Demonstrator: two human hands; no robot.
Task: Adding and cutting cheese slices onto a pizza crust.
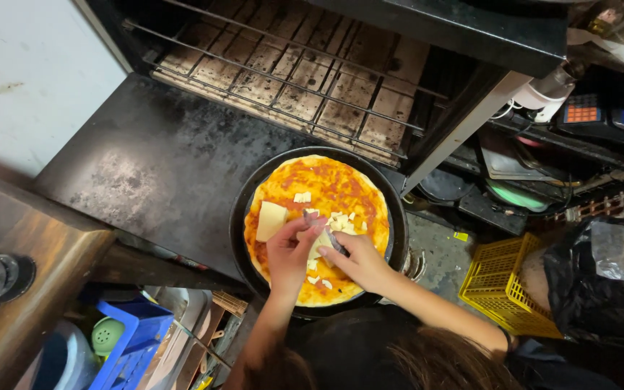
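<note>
A round pizza base with red sauce lies in a black round pan (242,217) on the open oven door (153,166). A larger slab of pale cheese (269,220) and several small cheese pieces (341,222) lie on the sauce. My left hand (290,253) holds a block of cheese (319,244) above the pizza. My right hand (359,261) grips a small knife (335,242) with its blade against that block. Both hands hover over the near half of the pizza.
Behind the door the oven cavity holds a wire rack (290,72). A yellow plastic crate (503,285) and a black bag (601,289) stand on the floor at right. A blue crate (131,339) sits at lower left, next to a wooden counter (30,267).
</note>
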